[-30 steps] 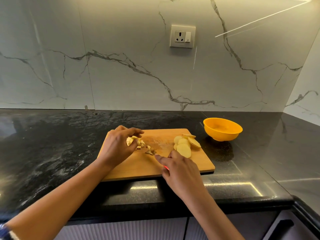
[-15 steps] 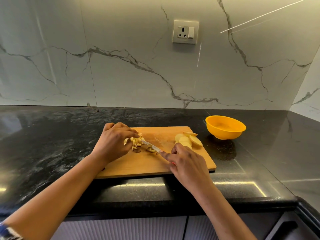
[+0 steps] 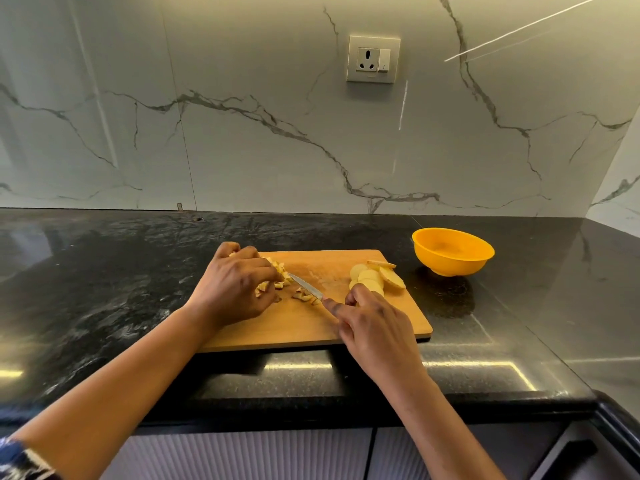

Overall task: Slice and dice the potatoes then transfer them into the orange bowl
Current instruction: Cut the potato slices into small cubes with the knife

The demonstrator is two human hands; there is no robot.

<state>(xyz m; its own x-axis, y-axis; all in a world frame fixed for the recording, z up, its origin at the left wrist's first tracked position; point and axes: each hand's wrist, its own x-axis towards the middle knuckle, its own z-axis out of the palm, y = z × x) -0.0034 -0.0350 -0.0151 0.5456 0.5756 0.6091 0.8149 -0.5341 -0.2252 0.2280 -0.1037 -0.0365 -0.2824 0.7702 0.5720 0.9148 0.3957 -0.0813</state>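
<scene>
A wooden cutting board (image 3: 346, 327) lies on the black counter. My left hand (image 3: 235, 289) curls over a small heap of diced potato (image 3: 278, 271) at the board's left side and holds the pieces together. My right hand (image 3: 374, 323) grips a knife (image 3: 306, 287) whose blade points left into the diced pieces. Several round potato slices (image 3: 375, 277) are stacked at the board's right end, just beyond my right hand. The orange bowl (image 3: 453, 251) stands on the counter to the right of the board and looks empty.
The black stone counter (image 3: 104, 289) runs left and right of the board, with its front edge just below the board. A marble wall with a power socket (image 3: 374, 60) rises behind. A side wall closes the far right corner.
My left hand has gathered the diced pieces closer under its fingers. The knife blade has come into view, pointing at the pile. The camera has shifted slightly.
</scene>
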